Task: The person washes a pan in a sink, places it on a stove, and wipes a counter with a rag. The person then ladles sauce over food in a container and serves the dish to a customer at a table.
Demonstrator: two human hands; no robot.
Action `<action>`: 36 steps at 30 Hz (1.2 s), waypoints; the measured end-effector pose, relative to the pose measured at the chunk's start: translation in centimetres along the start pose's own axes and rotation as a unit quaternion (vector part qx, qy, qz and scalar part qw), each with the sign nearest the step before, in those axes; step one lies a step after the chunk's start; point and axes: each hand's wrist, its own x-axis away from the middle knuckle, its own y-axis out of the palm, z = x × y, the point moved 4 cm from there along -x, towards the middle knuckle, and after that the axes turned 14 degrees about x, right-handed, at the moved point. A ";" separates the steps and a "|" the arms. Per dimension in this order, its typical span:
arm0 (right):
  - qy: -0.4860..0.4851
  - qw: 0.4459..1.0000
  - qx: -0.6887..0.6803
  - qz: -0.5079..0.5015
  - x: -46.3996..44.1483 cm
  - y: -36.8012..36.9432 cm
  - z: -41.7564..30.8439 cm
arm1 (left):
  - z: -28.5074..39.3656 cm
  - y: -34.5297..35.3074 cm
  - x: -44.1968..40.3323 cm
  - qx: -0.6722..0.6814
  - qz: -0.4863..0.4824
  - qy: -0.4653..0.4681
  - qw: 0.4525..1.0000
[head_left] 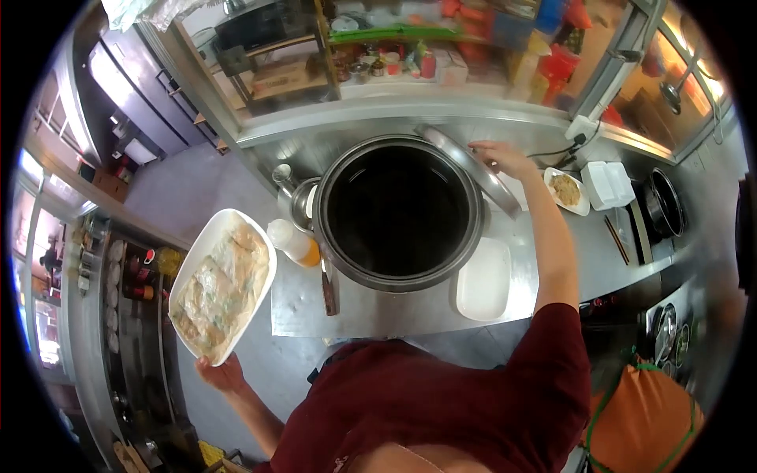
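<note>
Head: food (219, 290) in white dish (208, 240)

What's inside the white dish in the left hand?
The white dish in the left hand holds pale, translucent food pieces with green flecks. They hide most of its bottom; anything beneath them can't be seen.

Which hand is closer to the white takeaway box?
Right. The right hand, holding the lid, is just left of the box; the left hand, holding a filled dish, is far left, beyond the pot.
</note>
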 end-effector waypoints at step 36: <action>-0.077 0.961 0.050 0.259 -2.0 0.8 -3.1 | 2.8 -2.7 0.5 -0.025 0.054 0.011 0.998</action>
